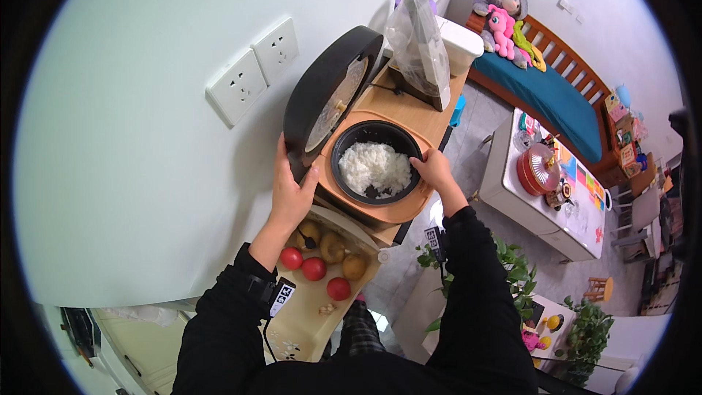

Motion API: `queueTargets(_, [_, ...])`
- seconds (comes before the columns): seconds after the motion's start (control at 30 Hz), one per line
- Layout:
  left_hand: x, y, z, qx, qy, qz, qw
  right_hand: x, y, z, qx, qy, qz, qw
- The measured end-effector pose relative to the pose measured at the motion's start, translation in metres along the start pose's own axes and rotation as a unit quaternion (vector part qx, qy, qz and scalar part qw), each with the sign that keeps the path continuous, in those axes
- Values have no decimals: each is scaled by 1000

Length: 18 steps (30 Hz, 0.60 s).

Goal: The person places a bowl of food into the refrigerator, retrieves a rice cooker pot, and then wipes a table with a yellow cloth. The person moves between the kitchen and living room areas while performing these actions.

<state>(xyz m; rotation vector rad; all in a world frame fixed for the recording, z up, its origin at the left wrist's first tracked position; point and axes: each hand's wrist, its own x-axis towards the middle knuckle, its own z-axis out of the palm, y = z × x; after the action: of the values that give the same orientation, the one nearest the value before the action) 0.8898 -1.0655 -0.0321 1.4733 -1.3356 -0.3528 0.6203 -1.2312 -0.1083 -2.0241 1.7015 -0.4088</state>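
A rice cooker [359, 210] sits before me with its black lid [323, 85] raised on the wall side. Inside it is a dark inner pot [403, 138] holding white cooked rice [373, 167], with a bare patch of pot bottom on the near side. My left hand [290, 192] grips the near end of the lid, fingers along its outer side and thumb toward the cooker body. With thumb and fingers, my right hand [436, 171] pinches the right rim of the pot. The fingertips beyond the rim are partly hidden.
Below the cooker, a cream bin [299, 329] holds tomatoes [314, 269], potatoes [332, 248] and garlic [327, 309]. Behind it on the wooden cabinet top [400, 101] stand a plastic-wrapped item [419, 49] and a white container [460, 41]. Wall sockets [238, 88] are at left, leafy plants [513, 263] at right.
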Motion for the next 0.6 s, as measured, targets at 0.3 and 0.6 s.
queueTargets(0.3, [2,-1,-8,-10,10,-8,1000,-8,-27,-21,448,-142,84,879])
queueTargets(0.6, [8,2,-17,-23,8,-28,999,-11,-38,-26,438,-102,16,893])
